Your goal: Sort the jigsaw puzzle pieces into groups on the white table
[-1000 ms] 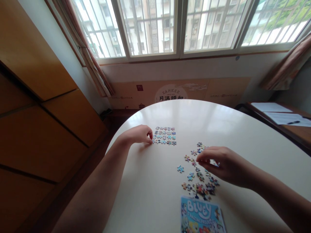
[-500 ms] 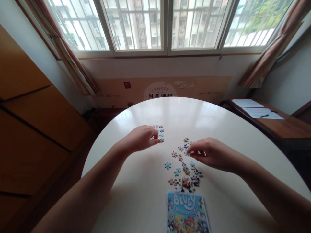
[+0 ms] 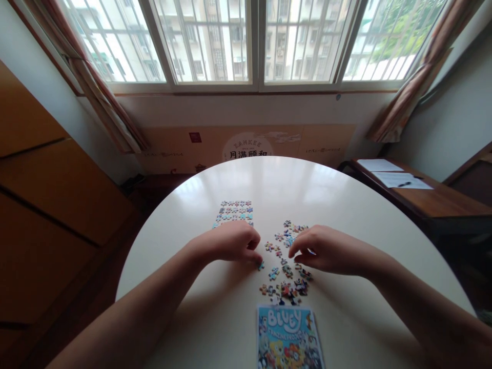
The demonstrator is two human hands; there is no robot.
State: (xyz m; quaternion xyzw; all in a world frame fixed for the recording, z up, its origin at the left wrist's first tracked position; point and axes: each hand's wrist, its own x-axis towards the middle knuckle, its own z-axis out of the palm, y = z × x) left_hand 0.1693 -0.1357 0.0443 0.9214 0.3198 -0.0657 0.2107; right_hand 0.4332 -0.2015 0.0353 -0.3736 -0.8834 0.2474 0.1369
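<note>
By left hand (image 3: 239, 241), one puzzle piece (image 3: 261, 266)

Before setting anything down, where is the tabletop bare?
Bare: the white table beyond the right hand, to the far edge, and between the left forearm and the Bluey picture. Crowded: loose pieces lie between the hands and heap beyond that picture; rows of pieces sit beyond the left hand.

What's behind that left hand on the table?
Rows of puzzle pieces show just beyond the left hand. The hand covers part of the nearest row, so what lies there cannot be seen.
</note>
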